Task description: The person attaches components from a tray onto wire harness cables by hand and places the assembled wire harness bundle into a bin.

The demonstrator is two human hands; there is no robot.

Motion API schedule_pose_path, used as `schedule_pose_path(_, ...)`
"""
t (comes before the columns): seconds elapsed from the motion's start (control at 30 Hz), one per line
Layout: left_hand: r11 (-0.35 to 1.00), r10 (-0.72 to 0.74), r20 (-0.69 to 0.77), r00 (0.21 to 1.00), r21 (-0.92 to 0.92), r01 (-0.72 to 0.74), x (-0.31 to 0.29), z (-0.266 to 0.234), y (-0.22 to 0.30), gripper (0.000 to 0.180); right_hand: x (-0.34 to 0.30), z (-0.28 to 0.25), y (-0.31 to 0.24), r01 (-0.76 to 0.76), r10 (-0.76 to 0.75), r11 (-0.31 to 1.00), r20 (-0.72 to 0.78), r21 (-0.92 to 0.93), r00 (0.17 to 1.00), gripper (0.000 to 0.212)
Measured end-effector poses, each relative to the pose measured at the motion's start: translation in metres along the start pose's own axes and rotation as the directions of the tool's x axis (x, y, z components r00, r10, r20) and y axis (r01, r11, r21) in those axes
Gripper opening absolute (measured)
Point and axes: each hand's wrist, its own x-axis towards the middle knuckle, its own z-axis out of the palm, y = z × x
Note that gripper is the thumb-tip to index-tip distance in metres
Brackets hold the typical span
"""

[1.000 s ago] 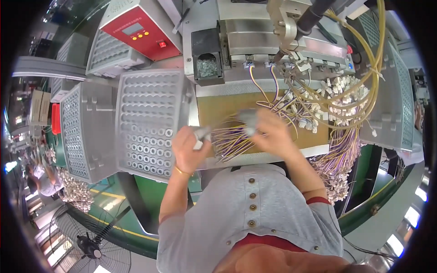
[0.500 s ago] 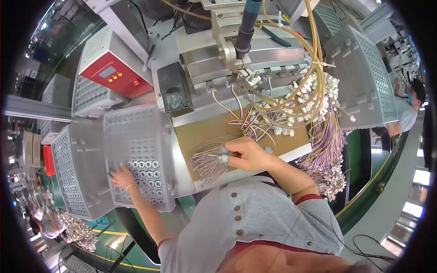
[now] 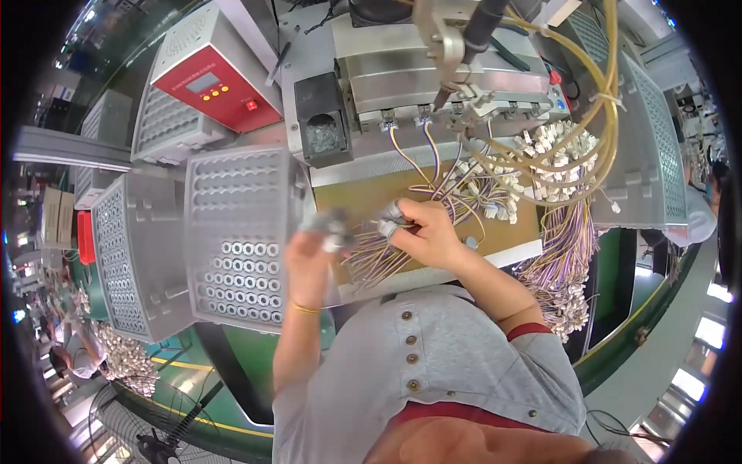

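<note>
My left hand (image 3: 308, 261) is raised between the parts tray and the work board, its grey-covered fingertips smeared by motion. Whether a part sits between them cannot be made out. Thumb and forefinger of my right hand (image 3: 430, 233), also in grey finger covers, are pinched together over the brown board (image 3: 325, 199); what they grip is too small to name. Below both hands lies a fan of thin wires (image 3: 379, 261). To the left, the clear plastic tray (image 3: 232, 174) holds rows of round, ring-like metal parts (image 3: 246, 280) in its nearer half.
A metal fixture (image 3: 433, 85) with clamped wires and a dark tool (image 3: 485, 27) stands behind the board. Yellow hoses (image 3: 607, 69) loop at right above bundled wires with white connectors (image 3: 560, 155). A black box (image 3: 323, 116) and red-fronted controller (image 3: 220, 89) stand back left.
My left hand has left the tray and moved right, near my right hand. My right hand stays pinched over the board. The whole view has shifted a little.
</note>
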Motion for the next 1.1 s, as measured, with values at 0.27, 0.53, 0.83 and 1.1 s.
schedule_pose_path(0.27,0.999,0.051,0.155,0.987,-0.002,-0.051,-0.005,0.028,0.0,0.04,-0.001,-0.004,-0.008,0.049,-0.048,0.999,-0.07,0.016,0.996,0.009)
schedule_pose_path(0.53,0.979,0.167,0.151,0.974,0.088,-0.182,-0.007,0.039,0.0,0.026,0.001,-0.015,-0.014,0.156,-0.153,0.984,0.035,-0.087,0.988,0.015)
schedule_pose_path(0.83,0.979,-0.076,0.075,0.994,-0.184,0.089,0.005,0.055,-0.004,0.023,-0.011,-0.012,-0.005,-0.17,0.173,0.977,-0.016,0.129,0.985,0.007)
schedule_pose_path(1.1,0.997,0.032,0.175,0.984,-0.071,-0.02,0.01,0.077,-0.038,0.027,-0.019,-0.044,0.018,-0.337,0.332,0.928,0.058,0.158,0.942,0.016)
